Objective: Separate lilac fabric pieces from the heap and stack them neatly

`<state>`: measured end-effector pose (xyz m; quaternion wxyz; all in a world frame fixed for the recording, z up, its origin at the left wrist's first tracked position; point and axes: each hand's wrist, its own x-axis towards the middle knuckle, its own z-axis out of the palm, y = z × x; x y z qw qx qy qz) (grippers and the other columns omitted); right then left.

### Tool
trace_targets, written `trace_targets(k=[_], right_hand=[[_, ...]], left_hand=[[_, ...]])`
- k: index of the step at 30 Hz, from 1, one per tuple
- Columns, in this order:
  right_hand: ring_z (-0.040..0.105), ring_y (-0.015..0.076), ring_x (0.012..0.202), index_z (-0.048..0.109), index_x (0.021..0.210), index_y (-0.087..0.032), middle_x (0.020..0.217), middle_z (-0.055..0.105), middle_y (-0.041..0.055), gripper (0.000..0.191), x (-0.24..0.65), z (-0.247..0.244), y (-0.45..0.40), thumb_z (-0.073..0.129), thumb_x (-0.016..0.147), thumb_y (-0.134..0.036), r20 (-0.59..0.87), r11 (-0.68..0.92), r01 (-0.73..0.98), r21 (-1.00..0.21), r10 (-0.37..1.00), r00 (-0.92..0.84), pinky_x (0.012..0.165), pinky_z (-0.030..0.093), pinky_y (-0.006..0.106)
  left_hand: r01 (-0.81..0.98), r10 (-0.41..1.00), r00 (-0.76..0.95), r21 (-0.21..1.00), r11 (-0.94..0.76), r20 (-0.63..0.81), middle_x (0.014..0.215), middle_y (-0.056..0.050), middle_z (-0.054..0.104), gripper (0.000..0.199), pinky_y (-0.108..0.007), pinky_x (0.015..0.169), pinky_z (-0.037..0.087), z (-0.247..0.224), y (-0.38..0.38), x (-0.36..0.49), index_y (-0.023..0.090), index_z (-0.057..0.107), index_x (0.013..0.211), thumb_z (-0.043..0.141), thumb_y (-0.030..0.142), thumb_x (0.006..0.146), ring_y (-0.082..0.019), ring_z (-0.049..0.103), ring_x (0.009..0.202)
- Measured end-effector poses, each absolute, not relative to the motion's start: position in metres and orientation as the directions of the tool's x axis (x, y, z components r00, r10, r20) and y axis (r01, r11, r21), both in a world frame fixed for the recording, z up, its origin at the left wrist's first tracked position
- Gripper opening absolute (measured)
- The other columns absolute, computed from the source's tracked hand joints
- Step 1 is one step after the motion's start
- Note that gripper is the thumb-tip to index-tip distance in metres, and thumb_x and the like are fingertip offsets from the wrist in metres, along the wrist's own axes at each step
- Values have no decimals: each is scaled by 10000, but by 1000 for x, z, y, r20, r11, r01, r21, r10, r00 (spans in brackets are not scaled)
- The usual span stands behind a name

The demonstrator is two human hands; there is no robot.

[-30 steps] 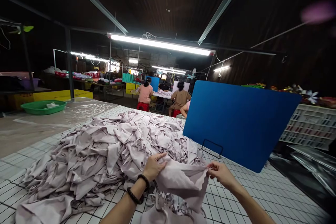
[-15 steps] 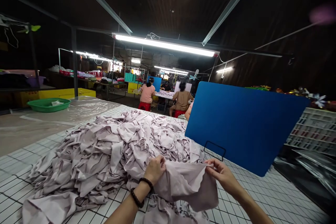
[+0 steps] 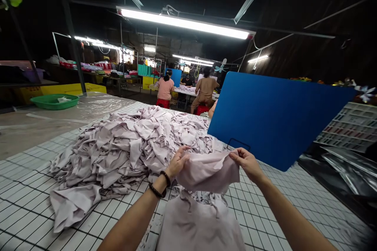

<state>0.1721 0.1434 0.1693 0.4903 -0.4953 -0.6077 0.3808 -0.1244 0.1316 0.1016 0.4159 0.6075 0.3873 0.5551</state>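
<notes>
Between my two hands a pale mauve piece of fabric [image 3: 206, 176] is stretched above the table, its lower edge hanging loose. My left hand [image 3: 178, 161] pinches its left end; two dark bracelets circle that wrist. At the other end, my right hand [image 3: 245, 161] grips the upper corner between thumb and fingers. Below the held cloth, more mauve fabric [image 3: 203, 223] lies fairly flat near the front edge of view, with thin strips sticking up at its far end. A large heap of matching fabric pieces [image 3: 129, 141] spreads to the left and beyond my hands.
A blue panel [image 3: 273, 121] stands at the right, with a black wire stand [image 3: 238, 143] at its base. The grid-patterned tabletop [image 3: 26, 188] lies underneath. A green basin [image 3: 54, 102] sits far left. Several people work at a farther table; one wears a pink top [image 3: 165, 88].
Both hands have lifted the cloth and hold it more level and taut. The view has tilted down, uncovering the flat fabric beneath.
</notes>
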Motion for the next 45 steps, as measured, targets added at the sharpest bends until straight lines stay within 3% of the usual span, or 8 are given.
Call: trace_targets(k=[5, 10, 13, 25, 30, 37, 42, 45], right_hand=[[531, 132, 661, 566, 833, -168, 727, 573, 8, 392, 177, 169, 146, 754, 626, -442, 218, 229, 166, -959, 972, -86, 580, 438, 238], [534, 135, 666, 591, 1016, -176, 724, 575, 3, 498, 178, 175, 141, 738, 633, -458, 205, 229, 168, -959, 968, -147, 591, 446, 249], [550, 146, 696, 605, 1034, -182, 775, 603, 22, 514, 181, 178, 141, 738, 627, -467, 211, 236, 192, -953, 967, -144, 600, 458, 250], [570, 174, 803, 665, 1002, -182, 909, 646, 65, 445, 181, 191, 146, 715, 665, -469, 261, 304, 296, -905, 949, -176, 659, 467, 257], [506, 127, 650, 639, 1062, -175, 701, 566, -4, 480, 189, 189, 150, 694, 682, -462, 233, 301, 403, -864, 949, -211, 574, 417, 235], [494, 115, 569, 641, 723, -156, 633, 598, 5, 143, 209, 165, 157, 591, 707, -289, 118, 255, 706, -661, 964, -237, 512, 368, 214], [489, 94, 522, 571, 639, -155, 593, 581, -2, 41, 211, 142, 160, 530, 637, -153, 118, 221, 740, -636, 975, -190, 448, 338, 181], [489, 75, 442, 538, 649, -163, 597, 576, -10, 44, 207, 138, 159, 510, 621, -144, 37, 153, 699, -699, 983, -179, 369, 312, 166]], left_hand=[[134, 892, 229, 895, -425, 389, 961, -26, 534, 338, -250, 763, 400, 104, 135, -136, 178, 565, 959, 533, 121, 628, -164, 485, 853], [292, 906, 246, 865, -409, 345, 690, 45, 442, 281, -218, 590, 360, 98, 143, -141, 188, 511, 1003, 494, 170, 723, -105, 403, 598], [377, 896, 265, 817, -436, 356, 670, 53, 431, 249, -204, 550, 340, 95, 147, -144, 185, 500, 975, 512, 173, 726, -95, 399, 576], [470, 908, 215, 776, -420, 360, 790, 19, 535, 453, -190, 607, 402, 68, 152, -140, 175, 488, 1070, 466, 4, 651, -84, 494, 631], [563, 910, 181, 719, -407, 373, 761, 16, 534, 459, -210, 656, 413, 69, 153, -145, 170, 520, 1078, 428, -17, 669, -99, 508, 652], [723, 857, 224, 511, -465, 463, 878, -59, 612, 295, -304, 864, 400, 116, 165, -154, 171, 618, 880, 440, 46, 680, -190, 546, 912], [712, 947, 148, 635, -301, 284, 899, -74, 631, 138, -351, 904, 400, 138, 172, -150, 176, 606, 726, 488, 127, 674, -233, 563, 979], [674, 980, 136, 711, -200, 147, 677, -59, 624, 78, -331, 727, 490, 133, 177, -141, 162, 554, 634, 485, 131, 650, -220, 634, 749]])
